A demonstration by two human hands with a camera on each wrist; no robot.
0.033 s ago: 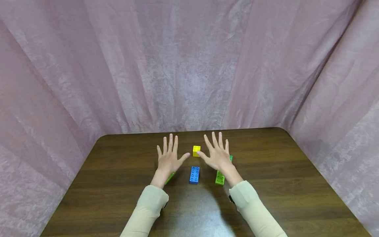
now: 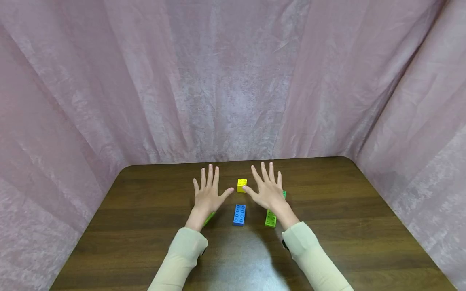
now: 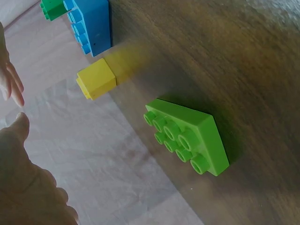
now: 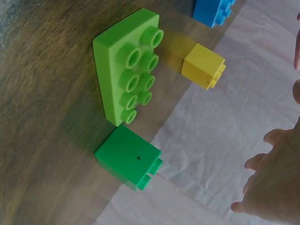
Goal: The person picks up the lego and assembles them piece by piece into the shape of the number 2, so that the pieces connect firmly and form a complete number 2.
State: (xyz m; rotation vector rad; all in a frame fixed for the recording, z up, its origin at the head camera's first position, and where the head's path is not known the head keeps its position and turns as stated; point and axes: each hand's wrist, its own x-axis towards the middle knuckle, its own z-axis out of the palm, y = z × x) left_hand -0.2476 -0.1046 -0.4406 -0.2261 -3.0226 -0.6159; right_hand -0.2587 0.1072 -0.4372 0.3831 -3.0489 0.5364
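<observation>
Fingers spread and palm down, my left hand hovers over the left side of the table's middle, holding nothing. Partly hidden under its wrist is a lime green brick, whose studs show in the left wrist view. My right hand is spread the same way, with its thumb tip overlapping a small yellow brick in the head view. Beneath the right wrist lie a second lime green brick and a small darker green brick. Between the forearms sits a long blue brick.
All the bricks rest on a dark wooden table with rounded far corners. Pinkish curtains hang behind the far edge and along both sides. Light sleeves cover both forearms.
</observation>
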